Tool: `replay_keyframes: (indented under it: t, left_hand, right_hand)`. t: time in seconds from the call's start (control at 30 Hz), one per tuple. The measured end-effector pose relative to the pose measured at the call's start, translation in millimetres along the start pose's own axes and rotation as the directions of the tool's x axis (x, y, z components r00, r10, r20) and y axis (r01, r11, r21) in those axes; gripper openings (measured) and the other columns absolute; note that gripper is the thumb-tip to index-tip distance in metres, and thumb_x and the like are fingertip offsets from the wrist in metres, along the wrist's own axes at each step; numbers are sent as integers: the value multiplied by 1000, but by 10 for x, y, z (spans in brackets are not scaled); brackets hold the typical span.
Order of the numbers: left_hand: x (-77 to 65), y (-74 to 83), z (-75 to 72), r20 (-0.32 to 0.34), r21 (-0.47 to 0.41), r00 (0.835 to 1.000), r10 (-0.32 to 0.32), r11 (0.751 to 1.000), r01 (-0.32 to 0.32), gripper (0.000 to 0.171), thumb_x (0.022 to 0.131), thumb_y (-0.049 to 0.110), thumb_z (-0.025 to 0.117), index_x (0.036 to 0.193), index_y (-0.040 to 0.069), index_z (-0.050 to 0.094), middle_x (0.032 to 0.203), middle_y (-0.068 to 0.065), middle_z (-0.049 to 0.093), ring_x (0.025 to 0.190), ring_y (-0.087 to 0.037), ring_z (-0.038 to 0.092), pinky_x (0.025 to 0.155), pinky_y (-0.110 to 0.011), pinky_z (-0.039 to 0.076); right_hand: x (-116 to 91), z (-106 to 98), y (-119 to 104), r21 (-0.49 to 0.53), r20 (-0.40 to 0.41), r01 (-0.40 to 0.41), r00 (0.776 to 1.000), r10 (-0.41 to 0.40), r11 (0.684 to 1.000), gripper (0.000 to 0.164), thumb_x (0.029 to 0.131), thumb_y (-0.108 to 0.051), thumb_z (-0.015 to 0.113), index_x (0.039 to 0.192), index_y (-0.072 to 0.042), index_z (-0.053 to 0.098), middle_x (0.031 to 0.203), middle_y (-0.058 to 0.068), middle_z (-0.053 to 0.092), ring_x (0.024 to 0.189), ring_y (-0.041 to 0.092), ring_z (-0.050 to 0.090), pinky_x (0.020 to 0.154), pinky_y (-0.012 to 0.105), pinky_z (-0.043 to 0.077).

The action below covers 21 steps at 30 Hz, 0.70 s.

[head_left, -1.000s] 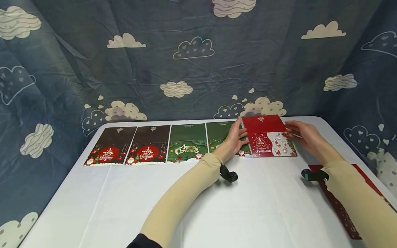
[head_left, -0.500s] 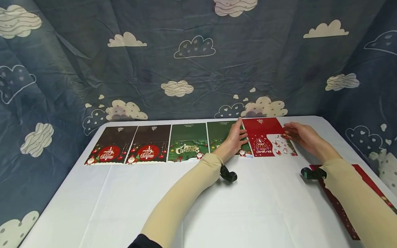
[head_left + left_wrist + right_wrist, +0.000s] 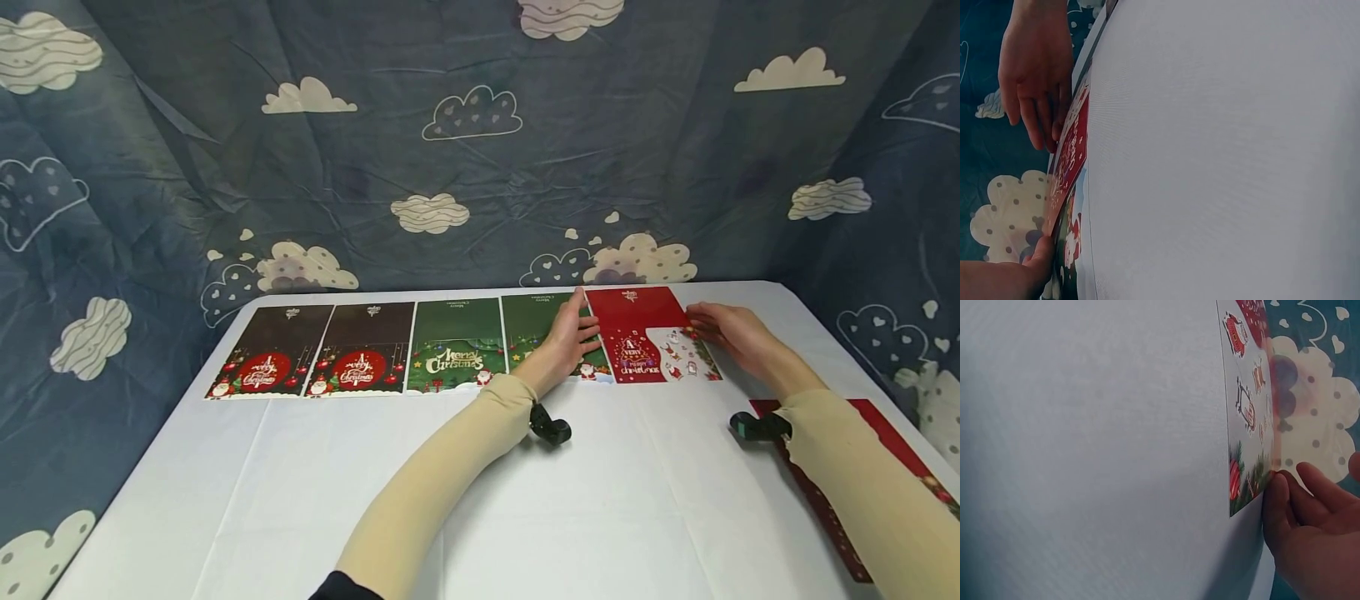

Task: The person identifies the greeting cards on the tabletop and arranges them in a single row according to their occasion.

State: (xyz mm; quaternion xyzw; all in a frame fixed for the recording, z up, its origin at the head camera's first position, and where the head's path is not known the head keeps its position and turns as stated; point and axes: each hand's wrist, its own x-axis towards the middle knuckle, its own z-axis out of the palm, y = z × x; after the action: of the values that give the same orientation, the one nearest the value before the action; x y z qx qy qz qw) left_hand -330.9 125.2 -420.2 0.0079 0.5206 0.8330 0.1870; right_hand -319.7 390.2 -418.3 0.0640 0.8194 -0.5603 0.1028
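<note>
An unfolded red Christmas card (image 3: 633, 310) lies at the right end of a row of cards, printed with white and red pictures. My left hand (image 3: 555, 346) is at its left edge, fingers extended, covering part of the green card (image 3: 525, 312) beside it. At the card's right edge is my right hand (image 3: 738, 333), its fingertips touching or very near the border. In the right wrist view, the fingers (image 3: 1280, 494) meet the card's corner area. From the left wrist view, the red card (image 3: 1072, 150) runs between both hands.
Two dark brown cards (image 3: 288, 329) and another green card (image 3: 457, 321) continue the row leftward on the white table (image 3: 525, 517). More red cards (image 3: 813, 492) lie at the right, partly under my right forearm. A cloud-patterned cloth (image 3: 337, 167) hangs behind.
The red card's raised far part has come down, and the card now lies flat beside the green one. My right hand has shifted slightly; my left hand has hardly moved.
</note>
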Motion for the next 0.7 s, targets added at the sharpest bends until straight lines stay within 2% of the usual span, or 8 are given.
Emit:
replay_keyframes:
  t: [0.1, 0.3, 0.43, 0.53, 0.6, 0.67, 0.7]
  left_hand:
    - [-19, 2, -4, 18, 11, 1000, 5, 1000, -5, 63, 105, 46, 37, 150, 2, 31, 145, -32, 38, 137, -43, 36, 109, -53, 34]
    - [-67, 14, 3, 32, 38, 999, 4, 999, -6, 62, 105, 46, 37, 152, 6, 29, 147, -29, 38, 139, -42, 33, 110, -52, 33]
    - [-88, 7, 20, 35, 38, 999, 5, 999, -6, 60, 105, 44, 39, 151, 6, 31, 146, -28, 40, 138, -41, 34, 110, -53, 33]
    - [-112, -6, 38, 35, 31, 999, 4, 1000, -5, 56, 105, 43, 40, 148, 7, 35, 145, -28, 42, 137, -41, 36, 109, -54, 34]
    - [-138, -17, 58, 39, 28, 999, 7, 1000, -8, 54, 105, 42, 41, 147, 7, 38, 144, -28, 43, 136, -41, 37, 109, -55, 34]
    - [-172, -27, 85, 52, 25, 999, 14, 1000, -15, 51, 105, 41, 41, 144, 7, 40, 143, -29, 43, 136, -42, 38, 109, -56, 33]
    - [-193, -32, 101, 60, 27, 998, 19, 999, -21, 50, 105, 40, 41, 143, 7, 40, 142, -29, 44, 135, -42, 38, 109, -56, 33]
  right_hand:
    - [-18, 7, 6, -22, -4, 15, 1000, -15, 1000, 71, 106, -47, 25, 154, 5, 16, 157, 28, 21, 141, 40, 22, 116, 52, 19]
    - [-8, 9, 46, -15, -60, -6, 998, 6, 1000, 75, 103, -53, 34, 154, 1, 23, 157, 21, 27, 138, 32, 32, 116, 46, 23]
    - [-22, -63, 83, 7, -38, 16, 999, -16, 1000, 80, 102, -57, 35, 155, 0, 19, 159, 22, 19, 143, 37, 23, 116, 50, 20]
    - [-59, -158, 108, -7, -16, 16, 1000, -16, 1000, 86, 98, -64, 35, 157, -5, 15, 162, 18, 14, 144, 32, 22, 117, 48, 19]
    - [-126, -213, 98, -29, -16, 27, 999, -28, 999, 88, 96, -68, 34, 158, -8, 16, 162, 15, 16, 140, 26, 29, 115, 44, 25]
    - [-219, -258, 62, -36, 3, 62, 998, -62, 997, 85, 98, -65, 33, 157, -6, 17, 160, 14, 21, 134, 19, 36, 113, 39, 31]
    - [-274, -274, 40, -38, 6, 84, 996, -84, 996, 83, 99, -63, 33, 157, -5, 19, 157, 10, 29, 130, 16, 41, 110, 36, 36]
